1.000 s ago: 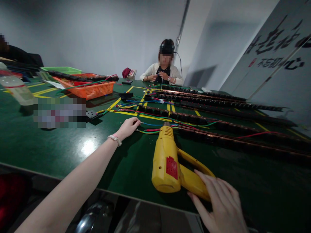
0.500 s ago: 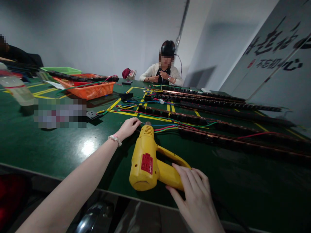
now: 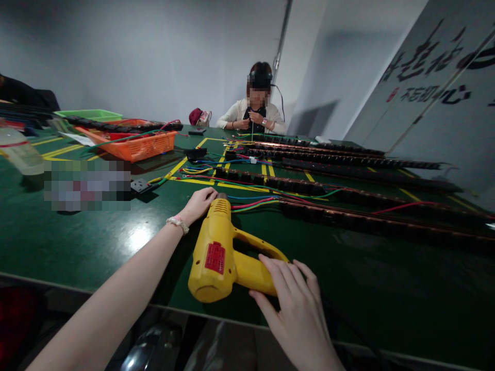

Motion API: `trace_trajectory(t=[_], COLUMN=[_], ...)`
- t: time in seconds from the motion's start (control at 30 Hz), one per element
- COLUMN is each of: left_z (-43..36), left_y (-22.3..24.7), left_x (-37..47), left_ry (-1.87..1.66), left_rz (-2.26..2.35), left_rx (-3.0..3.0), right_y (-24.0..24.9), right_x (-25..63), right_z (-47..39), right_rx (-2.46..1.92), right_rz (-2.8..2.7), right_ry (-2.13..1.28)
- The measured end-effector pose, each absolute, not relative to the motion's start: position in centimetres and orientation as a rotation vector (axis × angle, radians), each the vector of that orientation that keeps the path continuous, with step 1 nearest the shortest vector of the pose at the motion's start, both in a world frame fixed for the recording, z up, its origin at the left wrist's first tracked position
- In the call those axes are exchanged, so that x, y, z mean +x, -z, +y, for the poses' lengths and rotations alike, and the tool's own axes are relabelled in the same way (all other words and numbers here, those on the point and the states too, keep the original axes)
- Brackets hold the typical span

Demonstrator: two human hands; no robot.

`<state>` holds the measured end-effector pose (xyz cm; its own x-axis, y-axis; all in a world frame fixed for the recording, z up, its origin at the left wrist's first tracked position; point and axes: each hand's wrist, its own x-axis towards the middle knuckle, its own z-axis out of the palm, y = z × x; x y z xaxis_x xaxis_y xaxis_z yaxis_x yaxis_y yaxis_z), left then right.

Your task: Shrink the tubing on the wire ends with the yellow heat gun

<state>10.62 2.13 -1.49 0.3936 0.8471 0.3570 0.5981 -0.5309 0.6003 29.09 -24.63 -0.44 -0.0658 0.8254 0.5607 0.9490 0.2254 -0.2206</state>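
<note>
1. The yellow heat gun (image 3: 218, 255) lies on the green table (image 3: 77, 232), its nozzle pointing to 12 o'clock.
2. The right hand (image 3: 296, 304), at the gun's 4 o'clock, rests on its handle with fingers loosely spread.
3. The left hand (image 3: 199, 203), at the nozzle's 9 o'clock, pinches the coloured wires (image 3: 251, 202).

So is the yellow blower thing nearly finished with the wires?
Not finished. Several long black strips already lie in rows across the green table. Now the right hand rests on the yellow plastic heat gun, its nozzle at the loose coloured wire ends beside the left hand. Whether those ends are done can't be told.
</note>
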Motion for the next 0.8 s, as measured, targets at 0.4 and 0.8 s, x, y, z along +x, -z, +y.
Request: trace_trajectory(t=[0.4,0.8], left_z=[1.5,1.5], left_y=[1.2,1.3], left_x=[10.7,10.7], left_ry=[-0.924,-0.931], left_rz=[1.228,1.197], left_rx=[2.256,2.199], right_y=[0.6,0.9], right_x=[32.3,36.1], right_z=[-25.5,-27.5], right_rx=[-1.697,-1.762], right_rz=[-1.997,-1.981], right_ry=[0.473,0.654])
